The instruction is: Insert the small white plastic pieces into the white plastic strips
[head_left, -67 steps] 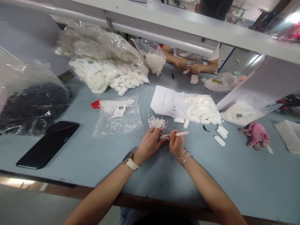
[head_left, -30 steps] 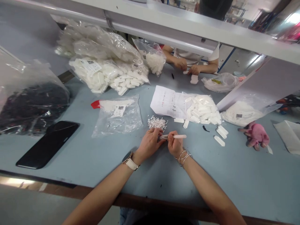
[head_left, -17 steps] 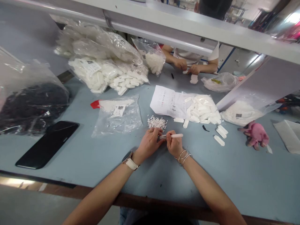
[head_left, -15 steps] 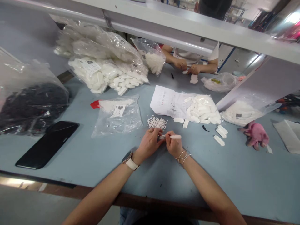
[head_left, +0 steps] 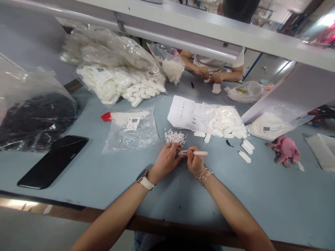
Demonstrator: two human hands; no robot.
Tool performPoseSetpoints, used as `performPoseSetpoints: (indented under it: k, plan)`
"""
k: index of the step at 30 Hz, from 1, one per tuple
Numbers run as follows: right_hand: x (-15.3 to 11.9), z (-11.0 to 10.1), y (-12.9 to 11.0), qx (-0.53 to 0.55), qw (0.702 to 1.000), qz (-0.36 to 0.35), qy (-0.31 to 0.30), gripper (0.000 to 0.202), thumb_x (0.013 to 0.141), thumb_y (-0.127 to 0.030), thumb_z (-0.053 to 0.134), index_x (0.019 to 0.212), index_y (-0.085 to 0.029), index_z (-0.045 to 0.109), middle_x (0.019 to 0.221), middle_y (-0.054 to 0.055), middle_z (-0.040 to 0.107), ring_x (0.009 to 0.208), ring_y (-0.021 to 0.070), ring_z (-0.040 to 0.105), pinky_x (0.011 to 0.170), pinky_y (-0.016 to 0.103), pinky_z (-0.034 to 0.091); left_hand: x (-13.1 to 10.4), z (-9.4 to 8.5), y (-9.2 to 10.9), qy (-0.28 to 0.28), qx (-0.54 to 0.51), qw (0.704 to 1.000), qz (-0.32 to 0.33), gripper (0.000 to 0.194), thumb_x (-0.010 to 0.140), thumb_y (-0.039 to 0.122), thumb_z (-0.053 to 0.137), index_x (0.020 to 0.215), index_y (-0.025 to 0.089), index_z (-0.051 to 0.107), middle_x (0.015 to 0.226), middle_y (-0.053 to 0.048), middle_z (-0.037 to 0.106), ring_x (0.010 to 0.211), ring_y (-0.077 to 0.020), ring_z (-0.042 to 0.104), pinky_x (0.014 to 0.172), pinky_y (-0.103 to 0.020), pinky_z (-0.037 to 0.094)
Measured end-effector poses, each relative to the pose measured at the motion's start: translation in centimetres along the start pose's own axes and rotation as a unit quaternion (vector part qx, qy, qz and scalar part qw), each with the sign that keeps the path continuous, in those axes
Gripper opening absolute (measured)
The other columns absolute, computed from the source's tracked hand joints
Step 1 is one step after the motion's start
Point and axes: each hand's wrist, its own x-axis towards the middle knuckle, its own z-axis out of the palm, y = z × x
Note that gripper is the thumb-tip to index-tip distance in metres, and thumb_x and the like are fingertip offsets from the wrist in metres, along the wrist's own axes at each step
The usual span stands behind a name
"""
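Note:
My left hand (head_left: 167, 157) is closed, its fingers and thumb pinching one end of a small white slotted piece (head_left: 183, 153). Close to its right, my right hand (head_left: 195, 162) wraps round a pale pen-shaped tool (head_left: 200, 153), whose blunt end sticks out to the right. The tool's tip is hidden by the fingers, so I cannot tell whether it touches the slotted piece. Just beyond my left fingertips lies a loose heap of tiny white pegs (head_left: 175, 137). A printed sheet (head_left: 183, 111) rests behind the heap, partly beneath a bag of white plastic parts (head_left: 226, 122).
A black phone (head_left: 53, 162) and a flat clear bag (head_left: 131, 134) lie left. Large bags of white parts (head_left: 117, 76) stand behind. To the right are loose white parts (head_left: 245, 157) and a pink glove (head_left: 286, 151). Across the table, another person's hands (head_left: 209, 74) handle white pieces.
My right hand and the pen-shaped tool have shifted slightly to the right. More of the slotted piece shows between my hands. My left hand has stayed in place.

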Motion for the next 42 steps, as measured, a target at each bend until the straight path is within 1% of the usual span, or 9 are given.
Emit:
performPoseSetpoints:
  k: [9, 14, 20, 24, 28, 31, 34, 37, 42]
  plan:
    - [0.11, 0.16, 0.00, -0.002, 1.000, -0.001, -0.017, 0.040, 0.098, -0.034, 0.024, 0.075, -0.019, 0.053, 0.056, 0.002, 0.056, 0.047, 0.0137, 0.049, 0.048, 0.025, 0.036, 0.11, -0.16, 0.15, 0.000, -0.002, 1.000, 0.002, 0.034, 0.073, 0.013, 0.068, 0.096, 0.019, 0.043, 0.084, -0.004, 0.065, 0.085, -0.0227, 0.060, 0.075, -0.036, 0.051]
    - [-0.07, 0.16, 0.09, 0.018, 0.999, 0.015, -0.022, 0.040, 0.098, -0.033, 0.023, 0.077, -0.019, 0.054, 0.055, 0.001, 0.054, 0.049, 0.0138, 0.050, 0.051, 0.025, 0.038, 0.17, -0.30, 0.25, -0.006, 0.005, 1.000, 0.001, 0.037, 0.072, 0.015, 0.071, 0.095, 0.020, 0.043, 0.083, -0.004, 0.065, 0.084, -0.0232, 0.060, 0.075, -0.037, 0.051]
    - [0.19, 0.13, 0.01, -0.020, 1.000, 0.003, -0.022, 0.045, 0.099, -0.035, 0.020, 0.074, -0.019, 0.054, 0.054, 0.002, 0.055, 0.048, 0.0143, 0.050, 0.049, 0.025, 0.035, 0.17, -0.29, 0.25, -0.009, 0.002, 1.000, -0.004, 0.034, 0.073, 0.014, 0.068, 0.096, 0.020, 0.044, 0.085, -0.004, 0.065, 0.086, -0.0229, 0.061, 0.075, -0.036, 0.051]
    - [0.43, 0.10, 0.01, -0.035, 0.998, -0.001, -0.058, 0.046, 0.099, -0.036, 0.021, 0.076, -0.018, 0.056, 0.058, 0.004, 0.057, 0.051, 0.0141, 0.052, 0.051, 0.024, 0.036, 0.14, -0.23, 0.25, -0.004, 0.001, 1.000, 0.002, 0.031, 0.075, 0.014, 0.065, 0.096, 0.019, 0.043, 0.085, -0.004, 0.066, 0.087, -0.0236, 0.060, 0.076, -0.037, 0.051]
    - [0.48, 0.12, -0.08, -0.014, 0.996, -0.008, -0.086, 0.039, 0.098, -0.035, 0.027, 0.078, -0.017, 0.056, 0.057, 0.002, 0.057, 0.050, 0.0136, 0.052, 0.050, 0.024, 0.035, 0.13, -0.22, 0.23, -0.007, 0.007, 1.000, 0.009, 0.029, 0.077, 0.014, 0.062, 0.097, 0.020, 0.043, 0.083, -0.004, 0.065, 0.085, -0.0230, 0.060, 0.077, -0.038, 0.050]
    - [0.34, 0.11, -0.06, 0.003, 0.998, 0.009, -0.060, 0.038, 0.097, -0.034, 0.027, 0.077, -0.018, 0.054, 0.056, 0.002, 0.057, 0.048, 0.0141, 0.051, 0.049, 0.025, 0.035, 0.13, -0.25, 0.21, -0.008, 0.010, 1.000, 0.008, 0.030, 0.076, 0.014, 0.064, 0.097, 0.020, 0.043, 0.084, -0.004, 0.065, 0.085, -0.0230, 0.060, 0.077, -0.038, 0.050]
    - [0.13, 0.03, 0.06, 0.031, 0.997, 0.062, -0.026, 0.036, 0.097, -0.033, 0.026, 0.076, -0.019, 0.052, 0.055, 0.002, 0.056, 0.049, 0.0148, 0.052, 0.051, 0.026, 0.039, 0.15, -0.29, 0.21, -0.007, 0.007, 1.000, 0.002, 0.033, 0.074, 0.016, 0.067, 0.096, 0.021, 0.043, 0.085, -0.003, 0.064, 0.085, -0.0230, 0.061, 0.076, -0.037, 0.050]
    - [0.03, -0.05, 0.09, 0.056, 0.994, 0.089, -0.032, 0.033, 0.096, -0.033, 0.028, 0.076, -0.020, 0.052, 0.054, 0.001, 0.055, 0.050, 0.0147, 0.053, 0.052, 0.025, 0.041, 0.17, -0.34, 0.25, -0.008, 0.002, 1.000, -0.001, 0.035, 0.073, 0.017, 0.070, 0.095, 0.021, 0.044, 0.084, -0.003, 0.064, 0.084, -0.0229, 0.061, 0.076, -0.037, 0.051]
    - [0.12, -0.08, -0.06, 0.068, 0.993, 0.080, -0.045, 0.036, 0.097, -0.035, 0.027, 0.075, -0.020, 0.051, 0.054, 0.001, 0.055, 0.050, 0.0145, 0.053, 0.053, 0.025, 0.042, 0.20, -0.44, 0.33, -0.011, 0.002, 1.000, -0.006, 0.034, 0.073, 0.017, 0.070, 0.096, 0.020, 0.044, 0.083, -0.004, 0.065, 0.084, -0.0235, 0.061, 0.075, -0.037, 0.051]
